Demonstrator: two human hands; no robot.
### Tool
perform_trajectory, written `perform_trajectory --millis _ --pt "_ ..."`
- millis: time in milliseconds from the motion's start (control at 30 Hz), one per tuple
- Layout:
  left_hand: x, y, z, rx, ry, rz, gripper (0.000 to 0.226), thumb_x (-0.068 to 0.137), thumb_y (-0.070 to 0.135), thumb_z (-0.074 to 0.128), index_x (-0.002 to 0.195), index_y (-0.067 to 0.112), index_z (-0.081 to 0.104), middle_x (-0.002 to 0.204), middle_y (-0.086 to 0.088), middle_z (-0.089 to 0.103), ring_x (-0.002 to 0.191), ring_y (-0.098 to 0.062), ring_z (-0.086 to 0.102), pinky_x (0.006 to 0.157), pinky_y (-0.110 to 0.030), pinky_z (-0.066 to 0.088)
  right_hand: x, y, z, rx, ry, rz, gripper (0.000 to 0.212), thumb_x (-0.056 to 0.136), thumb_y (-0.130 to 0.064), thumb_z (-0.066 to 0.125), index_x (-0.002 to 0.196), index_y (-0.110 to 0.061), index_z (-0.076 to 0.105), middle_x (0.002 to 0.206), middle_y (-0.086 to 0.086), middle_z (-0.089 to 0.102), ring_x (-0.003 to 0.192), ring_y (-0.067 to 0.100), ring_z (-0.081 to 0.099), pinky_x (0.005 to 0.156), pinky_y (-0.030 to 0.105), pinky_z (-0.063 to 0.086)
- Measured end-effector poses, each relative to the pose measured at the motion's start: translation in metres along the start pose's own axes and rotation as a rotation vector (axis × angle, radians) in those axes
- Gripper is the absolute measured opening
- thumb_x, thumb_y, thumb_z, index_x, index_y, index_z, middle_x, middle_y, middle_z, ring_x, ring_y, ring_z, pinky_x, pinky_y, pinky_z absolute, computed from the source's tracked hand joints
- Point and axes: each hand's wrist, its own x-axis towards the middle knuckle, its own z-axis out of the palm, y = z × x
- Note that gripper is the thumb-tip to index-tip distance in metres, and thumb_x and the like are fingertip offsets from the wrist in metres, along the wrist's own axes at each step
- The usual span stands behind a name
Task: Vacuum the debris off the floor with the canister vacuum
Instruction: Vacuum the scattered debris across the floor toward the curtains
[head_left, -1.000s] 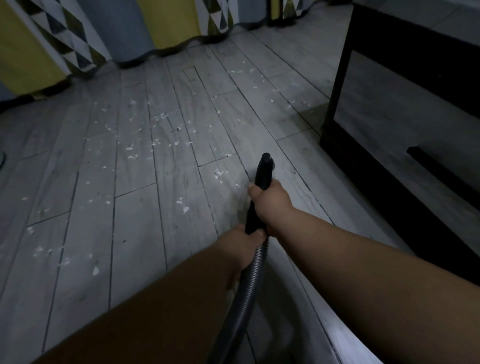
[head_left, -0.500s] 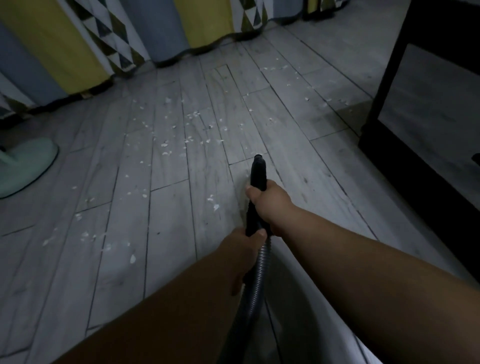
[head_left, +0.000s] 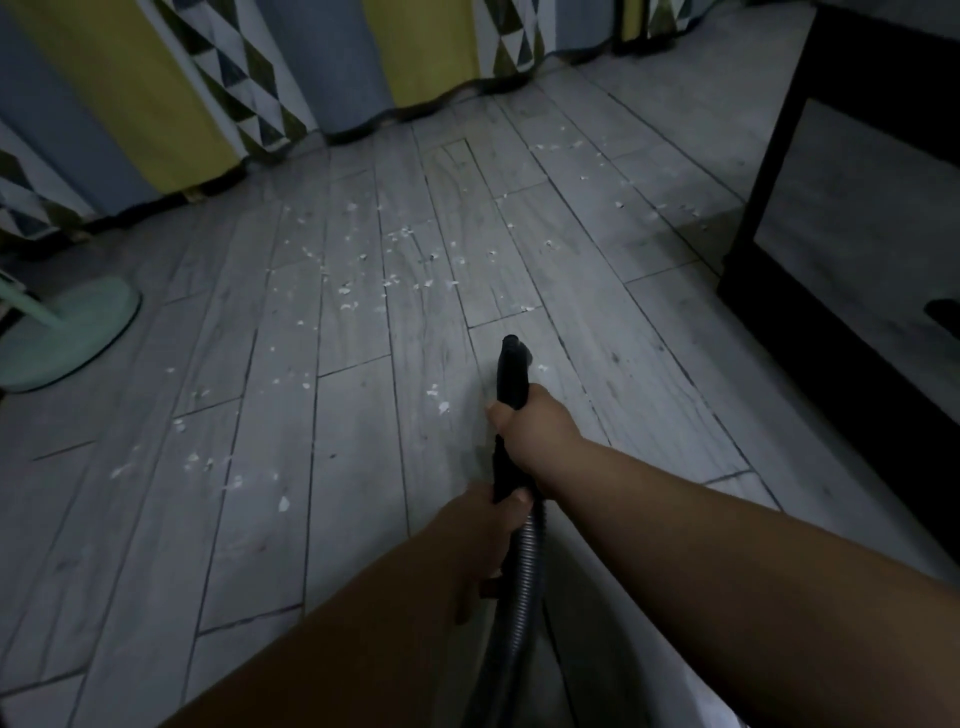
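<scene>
Hands grip one black plastic vacuum nozzle (head_left: 511, 371) in line: the right hand (head_left: 537, 434), arm stretched forward, has fingers curled around the tube; the left hand (head_left: 480, 535) wraps the joint behind it, where the ribbed grey hose (head_left: 522, 582) begins. White paper debris (head_left: 363, 291) lies scattered on the pale plank floor (head_left: 597, 291) ahead and left of the fingers.

Dim, bluish, slightly soft; edges seemingly wide-angle warped.
</scene>
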Motion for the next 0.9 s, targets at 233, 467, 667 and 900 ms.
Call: perform_trajectory --millis 233,467,667,900 --pt "-0.018 -0.019 0.018 -0.094 -0.070 -0.028 0.023 0.093 0.038 0.056 0.109 0.021 0.055 0.113 -0.016 0.061 0.106 -0.036 0.059 0.092 -0.052 0.050 -0.032 0.022 -0.016 0.004 0.063 0.017 0.050 0.094 -0.035 0.055 0.135 -0.008 0.045 0.125 0.017 0.058 0.108 0.031 0.059 0.090 0.037 0.049" --pt "-0.044 -0.047 -0.002 -0.079 -0.043 -0.024 0.042 0.091 0.043 0.057 0.122 0.018 0.046 0.117 -0.014 0.058 0.105 -0.034 0.060 0.090 -0.054 0.051 -0.064 0.025 0.006 0.066 -0.091 0.029 0.051 0.094 -0.040 0.055 0.136 -0.013 0.046 0.119 0.012 0.060 0.103 0.028 0.061 0.093 0.042 0.052" --pt "-0.052 -0.071 -0.018 -0.070 0.075 0.062 0.042 0.091 0.041 0.056 0.120 0.011 0.049 0.114 -0.015 0.059 0.105 -0.033 0.059 0.093 -0.049 0.050 -0.076 0.022 0.037 0.055 -0.167 0.018 0.063 0.092 -0.042 0.059 0.141 -0.010 0.036 0.122 0.014 0.057 0.102 0.027 0.059 0.083 0.035 0.051" --pt "-0.052 -0.089 -0.011 -0.059 0.130 0.109 0.038 0.088 0.038 0.059 0.116 0.013 0.056 0.109 -0.014 0.065 0.103 -0.032 0.062 0.095 -0.048 0.049 -0.085 0.035 0.055 -0.176 -0.019 -0.063 0.051 0.084 -0.025 0.066 0.124 -0.011 0.037 0.112 0.013 0.058 0.090 0.026 0.059 0.075 0.036 0.051"
